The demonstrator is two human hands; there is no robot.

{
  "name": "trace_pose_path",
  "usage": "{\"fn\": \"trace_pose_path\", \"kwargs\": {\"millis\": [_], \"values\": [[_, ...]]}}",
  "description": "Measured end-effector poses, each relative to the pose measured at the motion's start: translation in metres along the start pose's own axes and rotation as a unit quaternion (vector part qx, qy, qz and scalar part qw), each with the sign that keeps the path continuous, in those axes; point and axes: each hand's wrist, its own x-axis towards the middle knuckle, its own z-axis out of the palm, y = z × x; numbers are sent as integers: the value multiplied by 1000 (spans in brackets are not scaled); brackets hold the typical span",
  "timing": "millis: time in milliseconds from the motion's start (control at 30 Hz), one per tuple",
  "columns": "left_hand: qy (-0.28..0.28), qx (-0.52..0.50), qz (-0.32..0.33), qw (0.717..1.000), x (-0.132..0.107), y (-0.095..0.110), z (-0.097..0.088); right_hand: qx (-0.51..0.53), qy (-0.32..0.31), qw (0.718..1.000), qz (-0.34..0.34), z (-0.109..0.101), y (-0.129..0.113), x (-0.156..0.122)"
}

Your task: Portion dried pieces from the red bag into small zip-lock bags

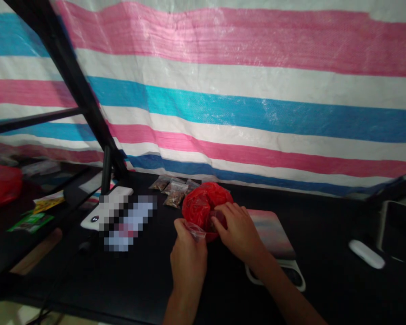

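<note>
My left hand (188, 257) pinches a small clear plastic bag (195, 230) between its fingers, close to the front of a crumpled red plastic bag (199, 207). My right hand (237, 230) grips the red bag at its right side, with its fingers at a dark fold or opening. What lies inside the red bag is hidden. Just behind it, several small clear bags of brown material (175, 193) lie on the black table (88, 266).
A pastel pad (272, 232) sits on a white-edged mat right of my hands. A white mouse-like object (366, 253) lies further right. A pixelated white item (113, 216) lies to the left. A striped tarp (243, 108) and black frame poles (67, 76) stand behind.
</note>
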Motion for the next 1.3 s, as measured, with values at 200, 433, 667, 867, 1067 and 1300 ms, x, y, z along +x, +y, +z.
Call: {"fn": "trace_pose_path", "kwargs": {"millis": [200,433,667,867,1067,1300], "values": [[-28,-53,48,997,4,-20,-32,-24,8,998,-49,-8,-3,10],[81,-136,85,984,23,-46,-37,-56,-53,995,-61,4,-6,46],[156,-231,44,959,2,-54,7,-57,-100,992,-47,11,-2,44],[68,-252,2,965,6,-36,2,-22,-141,989,-42,6,5,39],[94,-268,13,959,34,-33,-7,-6,-145,989,-26,-3,10,31],[114,-317,32,941,37,-32,-7,-72,-120,990,31,5,-3,30]]}}
